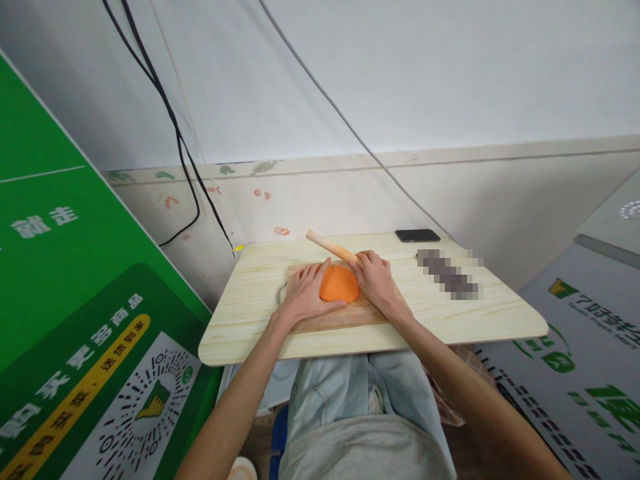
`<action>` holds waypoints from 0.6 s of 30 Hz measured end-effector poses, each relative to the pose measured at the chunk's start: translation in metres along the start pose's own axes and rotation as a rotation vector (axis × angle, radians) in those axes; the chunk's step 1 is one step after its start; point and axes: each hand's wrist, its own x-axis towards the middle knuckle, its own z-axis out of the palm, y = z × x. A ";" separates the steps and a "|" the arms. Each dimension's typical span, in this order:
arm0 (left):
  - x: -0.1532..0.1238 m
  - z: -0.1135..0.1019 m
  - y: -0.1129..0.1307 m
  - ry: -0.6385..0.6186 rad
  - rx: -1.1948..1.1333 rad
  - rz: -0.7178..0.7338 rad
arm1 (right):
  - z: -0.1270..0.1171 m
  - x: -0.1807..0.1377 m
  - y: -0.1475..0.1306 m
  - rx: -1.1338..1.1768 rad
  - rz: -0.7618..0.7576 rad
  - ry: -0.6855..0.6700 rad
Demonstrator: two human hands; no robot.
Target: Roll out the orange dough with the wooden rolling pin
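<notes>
A smooth, rounded piece of orange dough or clay (pixel 339 284) lies on a wooden cutting board (pixel 345 316); its exact material is not clear. My left hand (pixel 305 293) rests against its left side, fingers stretched along the upper edge and thumb spread along the lower one. At the right side, my right hand (pixel 376 279) is closed around the near end of a wooden rolling pin (pixel 330 247), its fingertips touching the orange piece's edge. The pin slants away to the upper left, past the board's far edge, with an orange tint on the part nearest the hand.
The board lies on a small pale wooden table (pixel 240 320) against the wall. At the table's back right is a black phone (pixel 418 235), with a pixelated dark object in front of it. A green printed panel (pixel 150 293) stands left; a white printed cabinet (pixel 580 333) stands right.
</notes>
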 end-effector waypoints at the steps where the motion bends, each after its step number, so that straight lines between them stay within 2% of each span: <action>1: 0.001 0.001 -0.001 0.001 0.009 0.001 | 0.000 0.000 0.000 0.000 0.000 -0.001; 12: -0.003 -0.003 -0.003 -0.073 -0.081 0.086 | -0.002 0.001 0.000 -0.012 -0.009 -0.020; 18: 0.002 0.004 -0.003 -0.046 -0.045 0.038 | -0.001 0.001 0.001 -0.020 -0.030 -0.020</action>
